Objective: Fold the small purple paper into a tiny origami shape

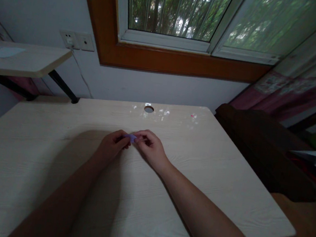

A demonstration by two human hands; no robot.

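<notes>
A small purple piece (131, 137), perhaps folded paper, is held between my two hands just above the pale wood-grain table (212, 172). My left hand (114, 142) pinches its left end between thumb and fingers. From the right, my right hand (151, 145) grips the other end, thumb and forefinger closed on it. The fingers cover most of the piece, so its full shape is hidden.
A round cable hole (148, 109) lies near the table's back edge. At left a raised shelf (28, 58) stands on black legs. A white cord (82, 73) hangs from the wall socket (76, 40). Right of the table is a dark brown piece of furniture (259, 147).
</notes>
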